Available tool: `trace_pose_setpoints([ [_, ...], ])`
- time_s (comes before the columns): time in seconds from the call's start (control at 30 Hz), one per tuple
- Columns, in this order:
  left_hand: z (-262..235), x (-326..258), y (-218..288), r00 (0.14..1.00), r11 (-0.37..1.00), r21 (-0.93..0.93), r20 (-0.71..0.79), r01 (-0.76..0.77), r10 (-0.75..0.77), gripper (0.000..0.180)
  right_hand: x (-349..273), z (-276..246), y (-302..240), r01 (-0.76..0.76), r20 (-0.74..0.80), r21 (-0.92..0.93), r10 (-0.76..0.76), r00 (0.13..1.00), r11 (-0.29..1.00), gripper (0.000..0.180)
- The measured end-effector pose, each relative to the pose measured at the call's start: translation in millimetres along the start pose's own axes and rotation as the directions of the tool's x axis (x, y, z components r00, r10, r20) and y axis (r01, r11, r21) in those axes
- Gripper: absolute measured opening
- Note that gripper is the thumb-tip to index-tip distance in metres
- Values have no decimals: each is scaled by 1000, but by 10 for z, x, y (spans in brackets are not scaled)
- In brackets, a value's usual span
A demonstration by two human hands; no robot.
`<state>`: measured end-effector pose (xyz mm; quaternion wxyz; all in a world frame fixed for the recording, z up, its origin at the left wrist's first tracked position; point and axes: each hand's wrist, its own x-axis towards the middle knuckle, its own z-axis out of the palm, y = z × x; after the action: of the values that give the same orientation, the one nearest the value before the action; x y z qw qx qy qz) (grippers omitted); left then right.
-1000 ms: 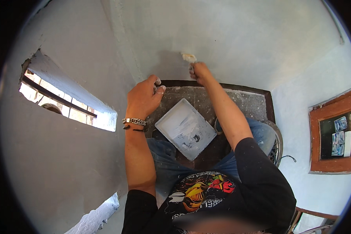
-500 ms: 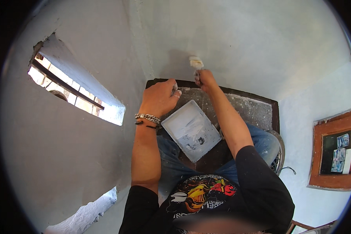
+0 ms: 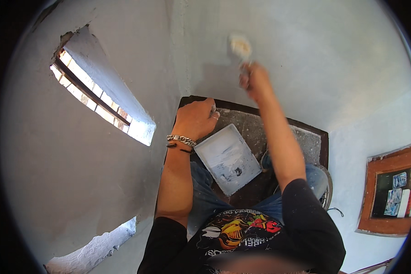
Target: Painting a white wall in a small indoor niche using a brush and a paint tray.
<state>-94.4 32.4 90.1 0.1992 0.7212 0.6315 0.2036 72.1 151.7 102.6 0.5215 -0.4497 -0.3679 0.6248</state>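
My right hand [image 3: 256, 78] is wrapped round the handle of a paintbrush [image 3: 240, 46]. The brush's pale, paint-coated head is against or just off the wall ahead; motion blur hides which. Near the corner of the walls, my left hand [image 3: 195, 118] is curled, with white smears on its fingertips. Its palm side is hidden, so whatever it may hold does not show. A rectangular paint tray [image 3: 228, 157] lies between my legs, just beyond my lap, streaked with white paint and marked by a dark patch near its near end.
A pale wall [image 3: 315, 55] rises ahead, meeting the left wall [image 3: 91, 169] at a corner. The left wall has a barred slot opening [image 3: 96, 93]. Speckled dark floor [image 3: 301, 139] surrounds the tray. At right hang a wooden frame [image 3: 367, 192] and, lower, a wheel [image 3: 326, 185].
My right hand and the paintbrush have moved up the wall and slightly right. The whole view has shifted a little; my left hand stays curled near the corner.
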Motion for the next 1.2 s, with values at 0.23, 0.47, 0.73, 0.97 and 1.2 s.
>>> trace_pose_setpoints([
  [0.23,107,62,50,998,999,9,46,-42,42,23,604,-484,898,-175,-125,-4,173,977,985,4],
  [0.47,115,6,-38,999,998,47,28,-41,40,22,262,220,-367,-4,107,26,1,994,1000,6],
  [0.73,118,17,-41,998,997,49,19,-57,56,23,57,23,187,279,151,-223,-249,957,934,12],
  [0.97,111,2,-10,999,997,60,39,-40,38,23,69,-34,567,47,87,-53,-42,995,997,11],
  [1.2,187,12,-35,997,996,64,48,-64,61,24,519,594,-296,-93,158,190,63,985,977,8],
])
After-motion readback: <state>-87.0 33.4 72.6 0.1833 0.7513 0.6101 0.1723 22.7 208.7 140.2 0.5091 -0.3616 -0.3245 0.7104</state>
